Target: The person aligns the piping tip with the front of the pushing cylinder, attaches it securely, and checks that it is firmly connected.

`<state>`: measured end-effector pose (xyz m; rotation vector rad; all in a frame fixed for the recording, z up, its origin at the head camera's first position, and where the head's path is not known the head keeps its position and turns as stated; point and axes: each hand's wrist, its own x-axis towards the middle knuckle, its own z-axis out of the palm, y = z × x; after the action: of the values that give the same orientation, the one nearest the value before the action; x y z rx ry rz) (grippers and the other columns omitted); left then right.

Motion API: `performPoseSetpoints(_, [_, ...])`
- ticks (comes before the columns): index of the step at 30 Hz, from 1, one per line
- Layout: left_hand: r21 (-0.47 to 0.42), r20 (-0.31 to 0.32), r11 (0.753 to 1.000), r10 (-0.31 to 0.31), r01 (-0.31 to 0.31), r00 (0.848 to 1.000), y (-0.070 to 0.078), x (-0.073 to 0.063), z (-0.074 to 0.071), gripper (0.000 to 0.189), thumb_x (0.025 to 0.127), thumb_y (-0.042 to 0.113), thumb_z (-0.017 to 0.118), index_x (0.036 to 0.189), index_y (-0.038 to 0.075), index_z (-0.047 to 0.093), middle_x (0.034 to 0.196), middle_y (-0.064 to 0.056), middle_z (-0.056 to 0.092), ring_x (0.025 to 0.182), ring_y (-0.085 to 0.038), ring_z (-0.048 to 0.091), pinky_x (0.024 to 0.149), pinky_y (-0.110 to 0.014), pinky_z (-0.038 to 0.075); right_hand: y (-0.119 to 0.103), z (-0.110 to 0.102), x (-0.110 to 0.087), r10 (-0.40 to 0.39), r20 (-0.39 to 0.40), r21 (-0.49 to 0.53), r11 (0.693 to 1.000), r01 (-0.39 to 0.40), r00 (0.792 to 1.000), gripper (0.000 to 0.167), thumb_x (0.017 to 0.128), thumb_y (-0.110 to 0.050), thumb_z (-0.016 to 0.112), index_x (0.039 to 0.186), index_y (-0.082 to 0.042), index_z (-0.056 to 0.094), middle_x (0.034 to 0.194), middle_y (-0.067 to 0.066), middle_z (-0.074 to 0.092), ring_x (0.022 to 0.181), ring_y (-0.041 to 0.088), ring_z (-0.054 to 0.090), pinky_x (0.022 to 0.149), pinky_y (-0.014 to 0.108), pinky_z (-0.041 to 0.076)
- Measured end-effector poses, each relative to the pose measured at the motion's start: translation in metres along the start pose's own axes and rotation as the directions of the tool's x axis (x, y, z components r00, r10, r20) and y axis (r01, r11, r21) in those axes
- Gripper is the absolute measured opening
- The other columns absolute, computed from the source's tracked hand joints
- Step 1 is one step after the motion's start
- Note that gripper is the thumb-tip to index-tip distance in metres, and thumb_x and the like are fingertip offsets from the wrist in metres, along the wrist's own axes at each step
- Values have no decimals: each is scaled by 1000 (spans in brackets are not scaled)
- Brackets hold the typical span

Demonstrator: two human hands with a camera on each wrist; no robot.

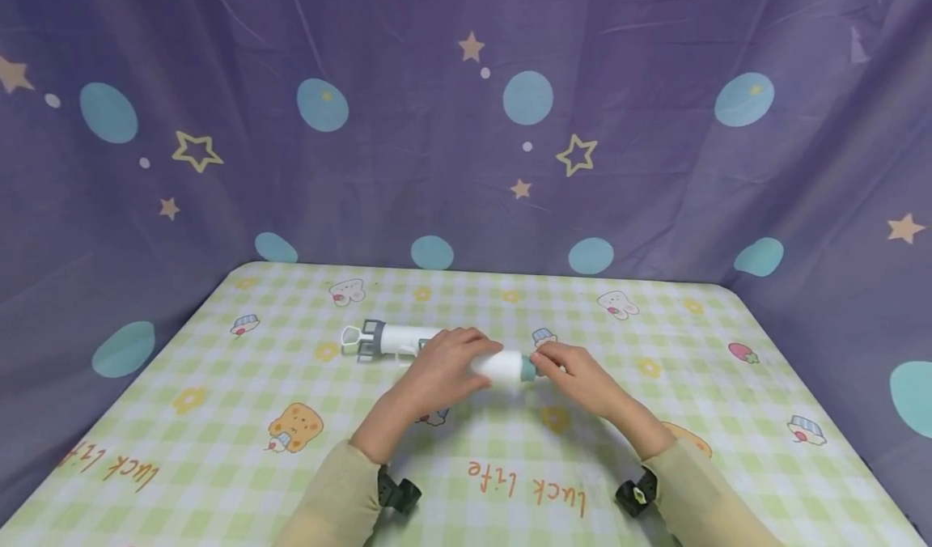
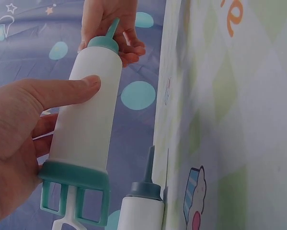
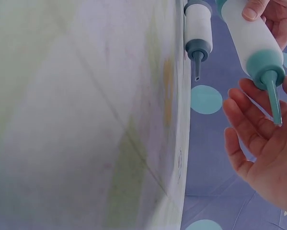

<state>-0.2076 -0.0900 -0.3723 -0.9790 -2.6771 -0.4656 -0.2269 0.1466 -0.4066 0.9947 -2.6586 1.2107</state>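
Observation:
A large plastic syringe [image 2: 88, 117] has a white barrel, a green nozzle cap [image 3: 264, 67] with a thin tapered spout, and a green finger frame [image 2: 74, 177] around a white plunger. My left hand [image 1: 447, 371] grips its barrel, thumb across the top, and holds it above the table. At the syringe's right end, my right hand [image 1: 582, 377] pinches the green cap between thumb and index finger; its other fingers curl loosely beneath the spout. Beyond my left hand a second white syringe [image 1: 404, 339] with a grey-blue cap [image 2: 143, 190] lies on the table, partly hidden in the head view.
The table [image 1: 218, 482] wears a green-and-white checked cloth printed with cartoons and lettering. A purple curtain [image 1: 408, 167] with stars and blue dots stands behind it and along both sides. Each wrist carries a black strapped camera [image 1: 399, 494].

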Motion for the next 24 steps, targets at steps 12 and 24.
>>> performPoseSetpoints(12, [-11,7,1000,2,-2,1000,-1,-2,1,45,74,26,75,116,19,61,110,1,60,97,-17,57,86,-35,46,-1,0,-3,-42,-26,4,999,42,999,30,88,-28,60,114,-14,57,107,-6,58,89,8,56,74,26,48])
performPoseSetpoints(24, [-7,8,1000,-13,13,1000,-2,-2,1,45,74,27,75,116,20,62,109,2,60,98,-17,57,87,-36,45,0,3,-5,-193,-88,20,981,195,977,37,78,-14,71,112,-13,56,105,-4,58,88,8,57,72,26,49])
